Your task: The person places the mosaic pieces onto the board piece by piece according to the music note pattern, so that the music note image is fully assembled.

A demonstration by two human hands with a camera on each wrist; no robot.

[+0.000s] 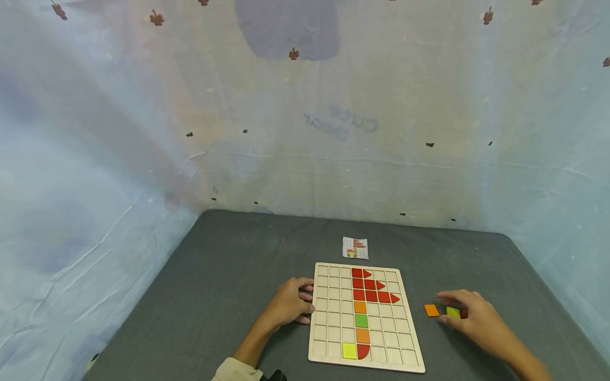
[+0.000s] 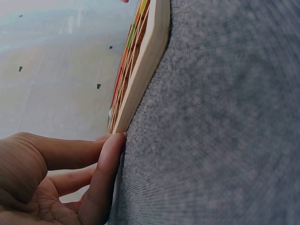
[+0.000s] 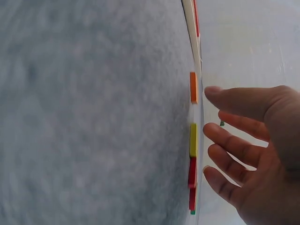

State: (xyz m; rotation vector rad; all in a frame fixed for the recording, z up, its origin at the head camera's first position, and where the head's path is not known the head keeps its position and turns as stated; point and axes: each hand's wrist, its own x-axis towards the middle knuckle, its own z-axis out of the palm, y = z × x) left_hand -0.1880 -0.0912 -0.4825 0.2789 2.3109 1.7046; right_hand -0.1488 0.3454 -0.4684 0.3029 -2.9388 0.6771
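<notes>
A wooden grid board (image 1: 333, 317) lies on the dark cloth, with red squares and triangles, orange and green squares, a yellow square (image 1: 349, 351) and a red quarter-round piece (image 1: 363, 351) in its cells. My left hand (image 1: 288, 302) holds the board's left edge; in the left wrist view the hand (image 2: 70, 173) has its thumb and a finger at the rim (image 2: 145, 65). My right hand (image 1: 481, 323) hovers with parted fingers over a loose yellow-green piece (image 1: 452, 313). In the right wrist view the hand (image 3: 248, 145) holds nothing, beside the yellow piece (image 3: 193, 140).
A small printed pattern card (image 1: 355, 247) lies behind the board. A loose orange piece (image 1: 431, 310) sits between the board and my right hand. Red pieces (image 3: 192, 172) and a bit of green (image 3: 192, 212) stand beyond the yellow one. Patterned sheeting hangs around the table.
</notes>
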